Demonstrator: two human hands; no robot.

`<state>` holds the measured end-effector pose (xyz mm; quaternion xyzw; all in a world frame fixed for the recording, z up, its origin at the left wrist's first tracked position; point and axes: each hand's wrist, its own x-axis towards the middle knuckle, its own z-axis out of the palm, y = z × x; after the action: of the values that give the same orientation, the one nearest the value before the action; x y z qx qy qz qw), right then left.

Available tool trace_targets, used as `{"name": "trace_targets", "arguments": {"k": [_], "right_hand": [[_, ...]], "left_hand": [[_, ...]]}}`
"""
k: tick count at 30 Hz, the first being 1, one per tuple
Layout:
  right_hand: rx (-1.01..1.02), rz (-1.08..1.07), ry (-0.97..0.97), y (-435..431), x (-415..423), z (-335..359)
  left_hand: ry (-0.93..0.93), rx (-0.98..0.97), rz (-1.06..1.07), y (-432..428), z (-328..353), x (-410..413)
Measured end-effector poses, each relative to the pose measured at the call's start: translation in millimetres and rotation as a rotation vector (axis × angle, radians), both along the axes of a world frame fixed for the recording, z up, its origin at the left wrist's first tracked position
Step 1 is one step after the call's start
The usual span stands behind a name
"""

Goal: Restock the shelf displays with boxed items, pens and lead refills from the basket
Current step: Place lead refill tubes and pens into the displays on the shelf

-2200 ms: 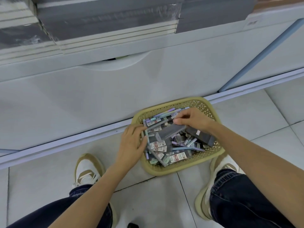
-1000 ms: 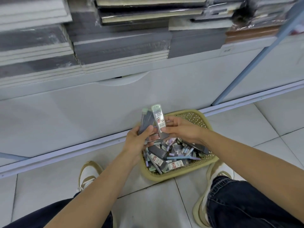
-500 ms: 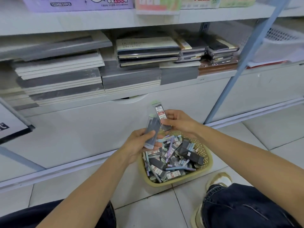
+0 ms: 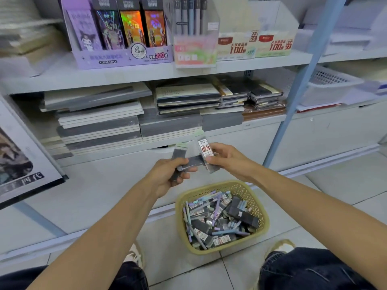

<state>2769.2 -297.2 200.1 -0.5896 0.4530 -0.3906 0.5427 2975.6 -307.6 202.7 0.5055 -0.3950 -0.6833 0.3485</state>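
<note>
Lead refill packs point(image 4: 206, 150): slim, light, stiff plastic cases, probably slick, best pinched across the flat faces. They are held above the basket point(image 4: 219, 184), several gripped in the left hand point(image 4: 167, 176) and one red-labelled pack pinched in the right hand point(image 4: 228, 159). Display boxes point(image 4: 236, 47) stand on the upper shelf point(image 4: 125, 75), well apart, with stacked notebooks point(image 4: 100, 122) beneath and a blue post point(image 4: 293, 91) slanting alongside.

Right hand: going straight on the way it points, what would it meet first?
Probably the dark packs in the left hand: the right hand, holding a refill, points toward them. Depth unclear.
</note>
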Motion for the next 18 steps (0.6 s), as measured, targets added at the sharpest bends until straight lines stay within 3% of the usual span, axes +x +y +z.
{"name": "trace_targets", "arguments": {"k": [4, 8, 13, 18], "right_hand": [[0.101, -0.08, -0.168, 1, 9, -2], [0.294, -0.144, -0.416, -1, 7, 2], [0.425, -0.052, -0.497, -3, 3, 18], [0.383, 0.13, -0.344, -7, -6, 28]], "left_hand": [[0.218, 0.053, 0.077, 2, 8, 4], [0.353, -0.106, 0.112, 4, 6, 1], [0.335, -0.334, 0.128, -1, 11, -6], [0.129, -0.396, 0.266, -11, 21, -14]]}}
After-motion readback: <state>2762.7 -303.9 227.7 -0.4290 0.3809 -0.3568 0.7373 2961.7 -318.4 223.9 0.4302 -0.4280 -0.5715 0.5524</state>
